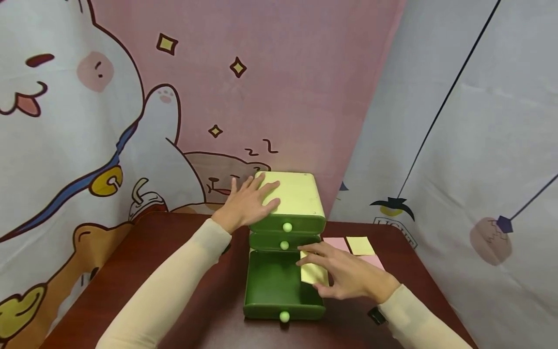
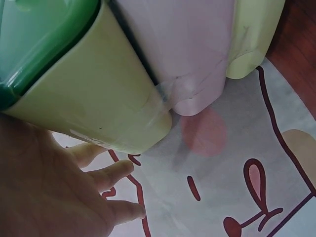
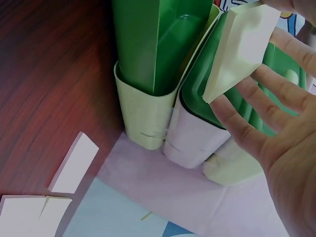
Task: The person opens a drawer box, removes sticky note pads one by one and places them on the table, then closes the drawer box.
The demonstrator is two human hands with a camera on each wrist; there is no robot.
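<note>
A small desktop drawer unit [image 1: 296,194] with a pale yellow top and green drawer fronts stands on the table. My left hand [image 1: 246,203] rests on its top with fingers spread. Its bottom drawer [image 1: 272,276] is pulled out, and the part of its green inside that shows holds nothing; the two upper drawers are closed. Over the right side of this drawer, my right hand [image 1: 348,274] pinches a pad of yellow sticky notes [image 3: 247,42] between thumb and fingers. The left wrist view shows my left fingers along the unit's yellow shell [image 2: 103,98].
To the right of the unit lie a pink note pad [image 1: 336,243], a yellow pad [image 1: 360,245] and another pink pad [image 1: 373,261], partly behind my right hand. A printed cloth [image 1: 296,87] hangs behind the dark red wooden table [image 1: 218,300].
</note>
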